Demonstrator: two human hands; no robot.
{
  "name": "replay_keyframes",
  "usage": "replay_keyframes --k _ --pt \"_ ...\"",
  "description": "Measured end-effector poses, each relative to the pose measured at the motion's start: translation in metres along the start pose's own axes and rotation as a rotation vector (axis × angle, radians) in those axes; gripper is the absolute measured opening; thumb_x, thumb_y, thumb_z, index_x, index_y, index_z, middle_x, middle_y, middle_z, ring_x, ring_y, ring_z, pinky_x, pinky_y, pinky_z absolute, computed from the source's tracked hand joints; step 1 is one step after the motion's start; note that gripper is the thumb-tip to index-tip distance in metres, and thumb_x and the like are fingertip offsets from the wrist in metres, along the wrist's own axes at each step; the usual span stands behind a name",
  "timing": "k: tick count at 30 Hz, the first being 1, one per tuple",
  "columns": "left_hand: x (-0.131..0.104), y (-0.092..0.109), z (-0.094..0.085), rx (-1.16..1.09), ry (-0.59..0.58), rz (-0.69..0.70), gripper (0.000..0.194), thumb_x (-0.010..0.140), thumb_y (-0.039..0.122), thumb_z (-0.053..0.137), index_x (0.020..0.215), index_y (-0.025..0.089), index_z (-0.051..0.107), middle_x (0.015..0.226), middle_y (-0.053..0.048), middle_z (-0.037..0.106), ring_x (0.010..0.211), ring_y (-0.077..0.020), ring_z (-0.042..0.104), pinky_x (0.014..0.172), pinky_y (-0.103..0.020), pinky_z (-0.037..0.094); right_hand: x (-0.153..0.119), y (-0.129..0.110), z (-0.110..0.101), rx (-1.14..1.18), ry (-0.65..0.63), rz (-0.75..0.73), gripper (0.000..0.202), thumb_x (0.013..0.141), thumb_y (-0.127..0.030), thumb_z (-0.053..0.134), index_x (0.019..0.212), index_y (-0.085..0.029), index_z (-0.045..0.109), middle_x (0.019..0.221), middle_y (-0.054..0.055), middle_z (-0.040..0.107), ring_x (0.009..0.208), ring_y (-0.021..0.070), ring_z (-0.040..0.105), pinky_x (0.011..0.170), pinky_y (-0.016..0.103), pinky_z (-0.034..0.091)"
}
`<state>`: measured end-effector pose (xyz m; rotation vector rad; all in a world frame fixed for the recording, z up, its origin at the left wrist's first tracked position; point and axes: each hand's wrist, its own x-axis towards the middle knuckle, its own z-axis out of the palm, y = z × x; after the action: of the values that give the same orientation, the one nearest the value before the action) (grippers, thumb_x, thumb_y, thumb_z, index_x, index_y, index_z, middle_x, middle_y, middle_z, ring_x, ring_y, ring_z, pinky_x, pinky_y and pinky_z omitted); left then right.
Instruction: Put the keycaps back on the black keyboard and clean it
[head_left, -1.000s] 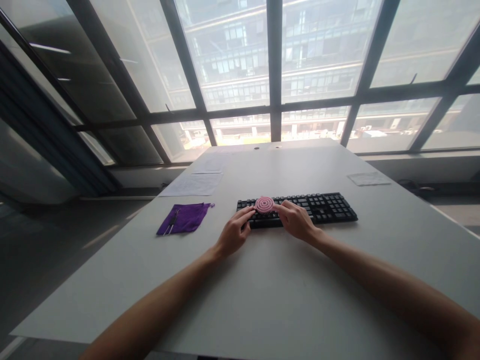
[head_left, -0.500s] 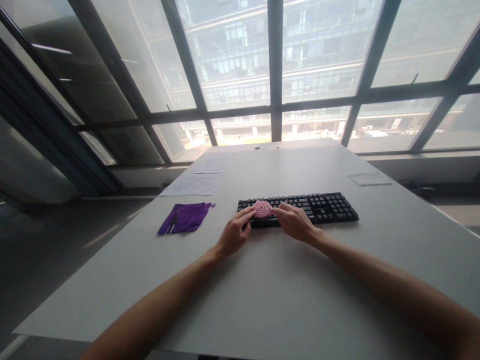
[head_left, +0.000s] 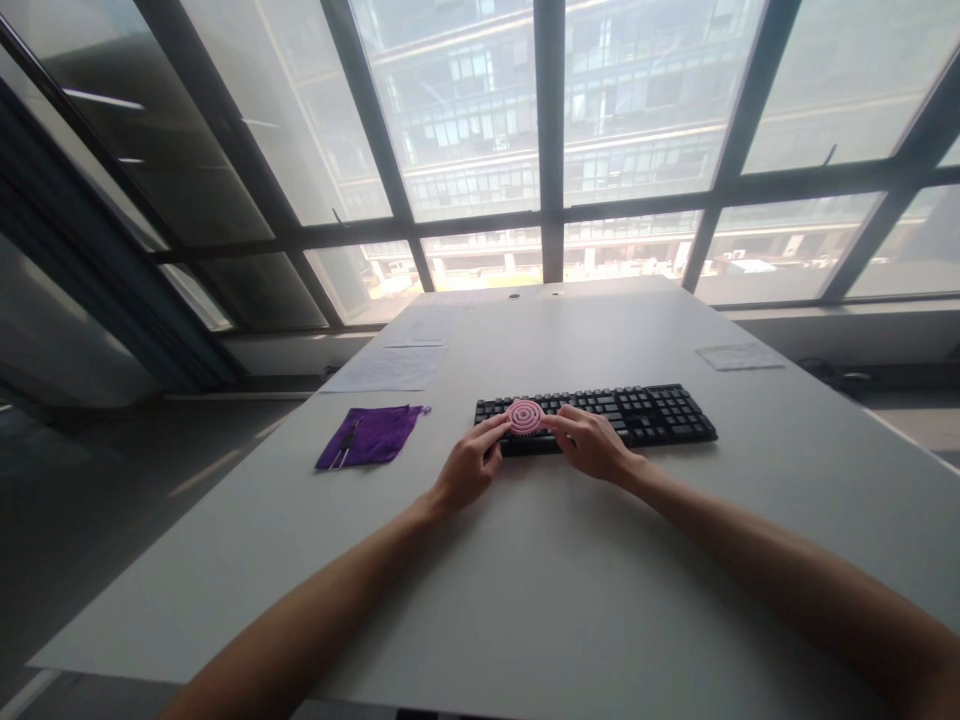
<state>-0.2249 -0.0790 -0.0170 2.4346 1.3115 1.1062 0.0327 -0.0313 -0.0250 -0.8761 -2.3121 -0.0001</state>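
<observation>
A pink round brush-like pad (head_left: 524,418) with concentric rings on top and a bristly lower edge rests on the left part of a black keyboard (head_left: 660,415). My left hand (head_left: 471,465) grips its left edge with the fingertips, thumb tucked below near the keyboard's front edge. From the other side, my right hand (head_left: 590,441) has its fingers closed at the pad's right edge, the wrist over the front of the keyboard. The keys under the pad and my fingers are hidden.
Left of the keyboard lies a purple cloth pouch (head_left: 382,435) with a small dark tool (head_left: 347,440) with two metal prongs on it. Sheets of paper (head_left: 386,368) lie behind it, and a folded grey cloth (head_left: 740,357) at right. The white table (head_left: 480,610) reaches toward the windows.
</observation>
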Motion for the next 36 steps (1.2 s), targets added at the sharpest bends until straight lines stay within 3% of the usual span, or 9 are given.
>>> replay_keyframes --k 16,24,36 --pt "0.001 0.003 -0.003 -0.014 0.007 0.004 0.047 0.09 0.007 0.048 0.132 0.019 0.066 0.143 -0.008 0.061 0.134 -0.0247 0.056 0.116 -0.045 0.045 0.0 -0.004 -0.002 -0.008 -0.109 -0.031 0.034 0.098 -0.021 0.046 0.126 -0.024 0.066 0.097 0.005 0.068 0.075 0.0144 0.06 0.067 0.023 0.038" --pt "0.0 0.001 -0.001 -0.007 0.0 0.002 0.049 0.092 0.008 0.048 0.136 0.021 0.063 0.146 -0.007 0.058 0.137 -0.0249 0.053 0.118 -0.046 0.044 0.002 -0.011 -0.006 -0.087 -0.118 0.09 0.034 0.101 -0.025 0.044 0.128 -0.026 0.063 0.099 0.005 0.065 0.073 0.0145 0.059 0.062 0.025 0.033" --pt "0.0 0.001 0.0 0.007 0.008 -0.002 0.047 0.092 0.009 0.047 0.136 0.018 0.063 0.145 -0.009 0.059 0.135 -0.0238 0.055 0.117 -0.046 0.045 0.001 -0.01 -0.005 -0.098 -0.062 0.137 0.032 0.102 -0.025 0.042 0.127 -0.027 0.063 0.096 0.004 0.063 0.073 0.0146 0.059 0.06 0.025 0.029"
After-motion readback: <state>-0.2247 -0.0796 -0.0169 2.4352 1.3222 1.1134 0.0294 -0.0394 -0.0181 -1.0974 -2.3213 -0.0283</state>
